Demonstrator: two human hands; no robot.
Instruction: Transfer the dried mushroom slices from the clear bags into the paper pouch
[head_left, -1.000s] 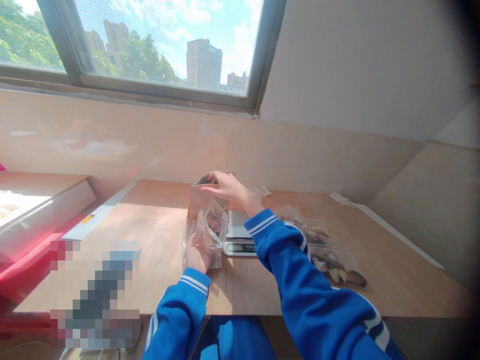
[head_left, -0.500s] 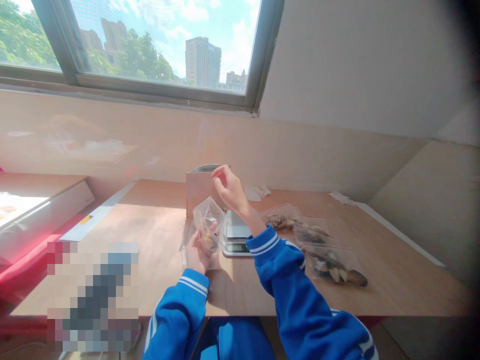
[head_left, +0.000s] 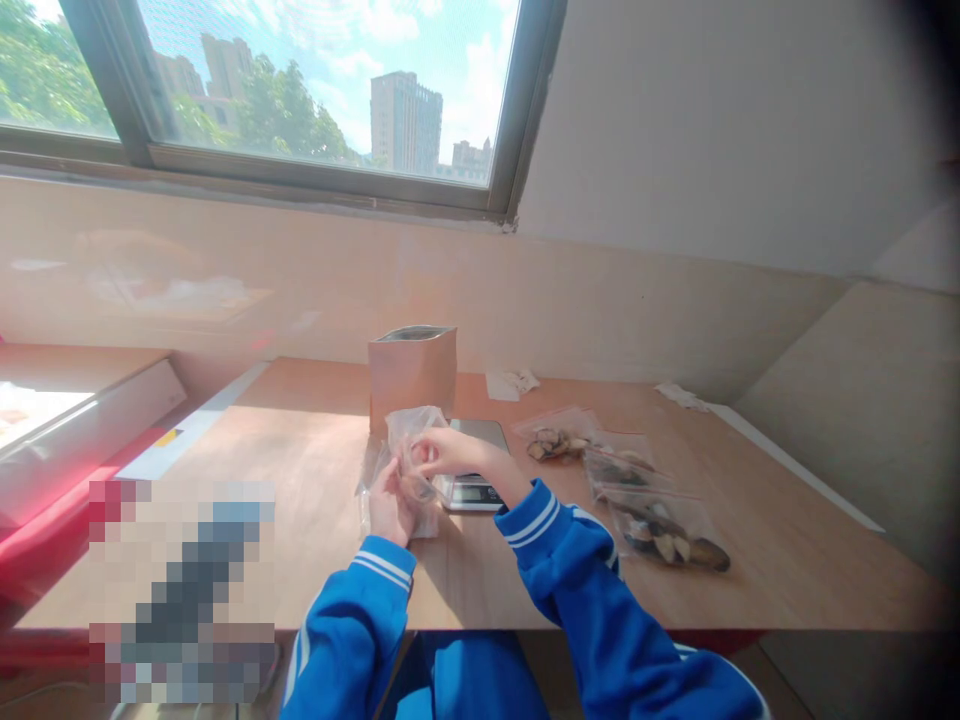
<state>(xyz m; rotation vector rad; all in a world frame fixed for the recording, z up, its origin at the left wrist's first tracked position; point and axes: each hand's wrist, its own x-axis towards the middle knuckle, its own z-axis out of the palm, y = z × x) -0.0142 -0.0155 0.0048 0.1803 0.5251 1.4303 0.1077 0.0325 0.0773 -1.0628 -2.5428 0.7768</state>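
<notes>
My left hand (head_left: 391,508) is closed around the lower part of a clear plastic bag (head_left: 416,420), which stands up from it with its top spread. My right hand (head_left: 442,450) is at the bag's upper part, fingers curled together; whether they are inside it, and what they pinch, I cannot make out. Just behind stands an upright kraft paper pouch (head_left: 411,375), its top open and its lining silvery. A flat kitchen scale (head_left: 472,495) with a small display lies right of the bag, partly covered by my right hand and forearm.
On the right of the wooden table (head_left: 315,580) lie several zip bags holding brownish slices, one nearest me (head_left: 671,540) and one farther back (head_left: 559,440). Crumpled white paper (head_left: 512,384) lies near the wall. A blurred-out patch (head_left: 187,590) covers the table's front left.
My right hand has come down from above the paper pouch to the clear plastic bag, and its fingers are now at the bag. My left hand keeps hold in nearly the same place.
</notes>
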